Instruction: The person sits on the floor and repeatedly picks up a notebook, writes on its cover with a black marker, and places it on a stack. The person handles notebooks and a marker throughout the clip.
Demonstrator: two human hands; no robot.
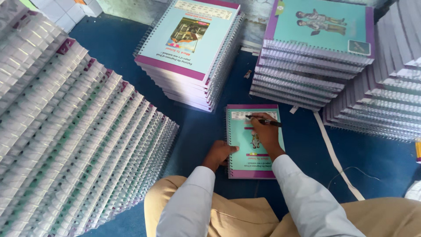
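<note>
A spiral-bound notebook [241, 131] with a teal cover and purple borders lies flat on the blue floor in front of my knees. My right hand [265, 131] rests on its cover and holds a black pen [263, 120], the tip touching the white panel near the notebook's top edge. My left hand [219, 153] presses on the notebook's left, spiral side, fingers curled over the edge. I wear white sleeves and tan trousers.
A stack of the same notebooks [193, 48] stands behind the single one, another stack [315, 52] to its right, and a slanted pile [386, 87] at far right. A long fanned row of notebooks [74, 131] fills the left. A white strip [333, 153] lies on the blue floor [197, 127].
</note>
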